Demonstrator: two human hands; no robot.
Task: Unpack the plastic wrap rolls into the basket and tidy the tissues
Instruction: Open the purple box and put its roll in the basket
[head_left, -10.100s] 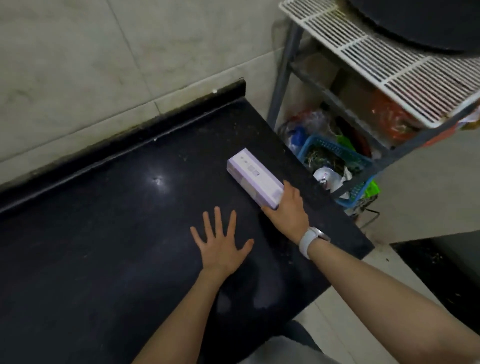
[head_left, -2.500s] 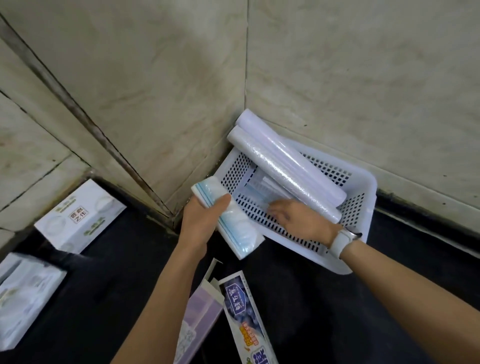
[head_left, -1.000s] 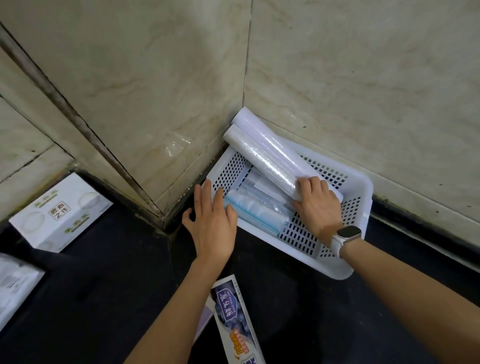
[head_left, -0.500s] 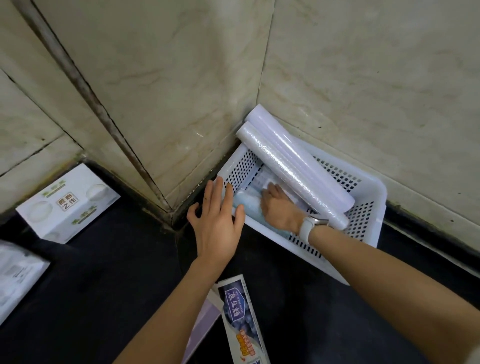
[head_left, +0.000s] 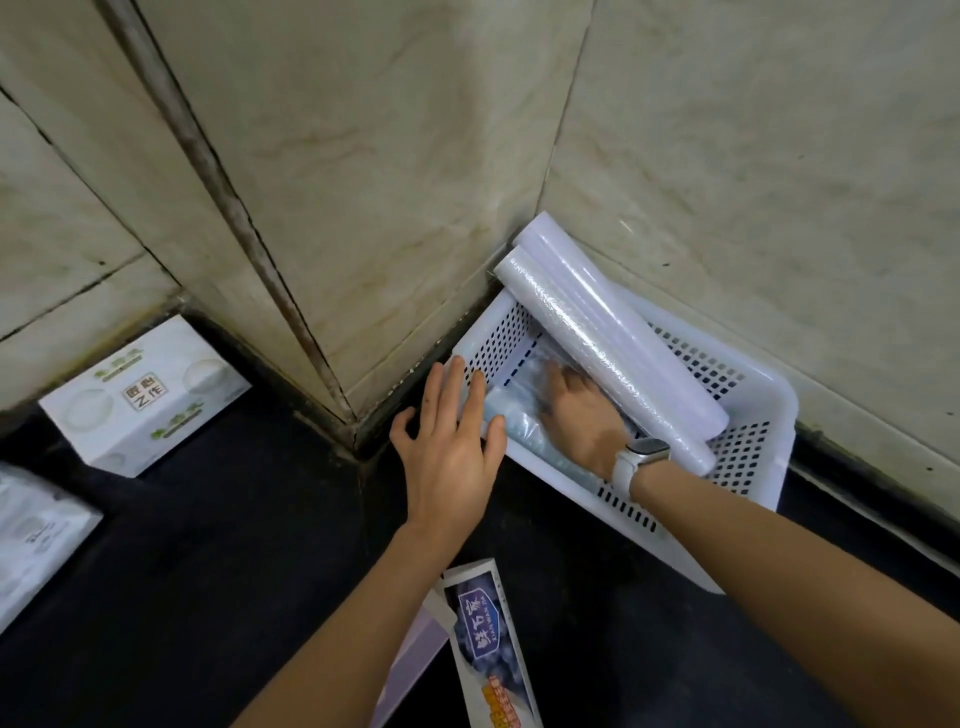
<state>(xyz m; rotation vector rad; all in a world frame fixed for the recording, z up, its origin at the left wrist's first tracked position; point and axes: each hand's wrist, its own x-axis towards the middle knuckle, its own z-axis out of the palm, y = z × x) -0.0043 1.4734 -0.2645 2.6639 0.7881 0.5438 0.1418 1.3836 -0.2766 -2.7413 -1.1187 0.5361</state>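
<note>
A white perforated basket (head_left: 748, 447) sits in the wall corner on the black counter. Two long plastic wrap rolls (head_left: 613, 338) lie across it, their far ends sticking out over its rim. A shorter bluish roll (head_left: 524, 434) lies on the basket floor. My right hand (head_left: 587, 415) is inside the basket, pressed flat on that roll under the long ones. My left hand (head_left: 452, 447) rests open on the basket's near left corner, fingers spread. Two tissue packs lie at the left: a white one with green print (head_left: 145, 395) and another at the frame edge (head_left: 36, 535).
Two empty cartons lie on the counter near me: a blue printed one (head_left: 488, 644) and a lilac one (head_left: 410, 660) partly under my left forearm. Marble walls close in the corner behind the basket. The dark counter (head_left: 208, 545) stretches left toward the tissues.
My right hand left the long rolls and went down into the basket onto the bluish roll. My left hand stayed on the basket's corner. The view shifted slightly.
</note>
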